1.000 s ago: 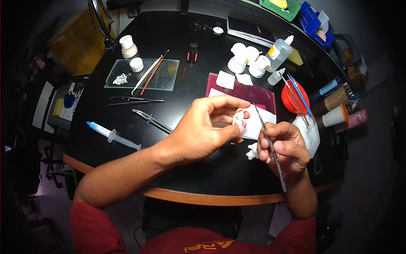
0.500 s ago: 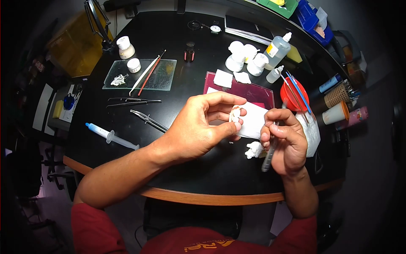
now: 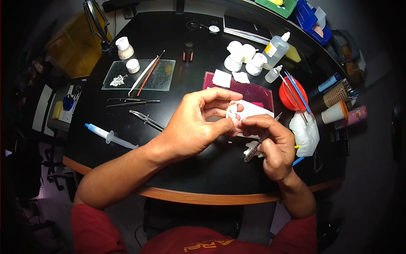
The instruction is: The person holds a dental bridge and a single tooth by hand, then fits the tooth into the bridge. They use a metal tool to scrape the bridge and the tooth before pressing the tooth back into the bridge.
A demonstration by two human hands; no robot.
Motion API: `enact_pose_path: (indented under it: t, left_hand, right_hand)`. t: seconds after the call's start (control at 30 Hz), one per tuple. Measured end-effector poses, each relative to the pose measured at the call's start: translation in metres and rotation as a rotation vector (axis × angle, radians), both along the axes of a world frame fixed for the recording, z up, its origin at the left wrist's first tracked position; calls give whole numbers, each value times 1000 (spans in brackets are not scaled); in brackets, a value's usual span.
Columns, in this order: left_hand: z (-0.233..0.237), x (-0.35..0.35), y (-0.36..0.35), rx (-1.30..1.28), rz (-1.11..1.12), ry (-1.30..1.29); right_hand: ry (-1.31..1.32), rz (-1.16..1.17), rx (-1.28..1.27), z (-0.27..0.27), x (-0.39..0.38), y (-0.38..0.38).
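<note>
Between the thumb and fingers of my left hand [image 3: 192, 120] is a small white dental piece [image 3: 231, 111] with tooth-like shapes and a brownish patch. My right hand [image 3: 275, 142] is curled round a scalpel-like tool [image 3: 251, 154] with a flat, grey, marked handle. The handle end sticks out toward me, and a pointed tip shows beyond the knuckles. My right index finger and thumb reach the dental piece, close to my left thumb. Beneath the hands lie a white tissue pad [image 3: 252, 108] and a crumpled tissue [image 3: 249, 146].
Left of the hands lie a syringe [image 3: 111, 138], tweezers [image 3: 146, 120] and a glass slab [image 3: 158, 76] with brushes and a jar. A dark red plate [image 3: 262, 94] is behind them. White jars [image 3: 233, 62], a bottle [image 3: 275, 51] and a red bowl [image 3: 292, 95] stand at right.
My right hand has moved left to the dental piece, its fingers now meeting my left thumb. The tool has turned in its grip. My left hand is almost unmoved.
</note>
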State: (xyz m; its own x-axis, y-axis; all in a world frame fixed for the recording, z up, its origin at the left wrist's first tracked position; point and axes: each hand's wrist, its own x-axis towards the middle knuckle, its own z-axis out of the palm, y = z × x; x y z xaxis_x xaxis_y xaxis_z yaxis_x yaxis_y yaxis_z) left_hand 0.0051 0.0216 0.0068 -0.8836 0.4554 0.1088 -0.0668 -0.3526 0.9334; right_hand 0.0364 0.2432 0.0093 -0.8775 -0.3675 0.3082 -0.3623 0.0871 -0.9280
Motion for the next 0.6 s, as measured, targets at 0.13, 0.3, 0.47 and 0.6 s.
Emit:
enact_pose_path:
  t: [0.13,0.3,0.47,0.6]
  left_hand:
    - [-1,-2,-2,2,7,-2]
    - [-2,-8,-6,-19,46,39]
    - [4,-13,-11,-47,97,63]
    - [8,-13,-13,7,102,29]
  right_hand:
    - [178,87,203,10,-3,0]
    - [215,115,394,14,-7,4]
    - [221,110,426,9,-11,5]
    - [237,116,457,2,-10,3]
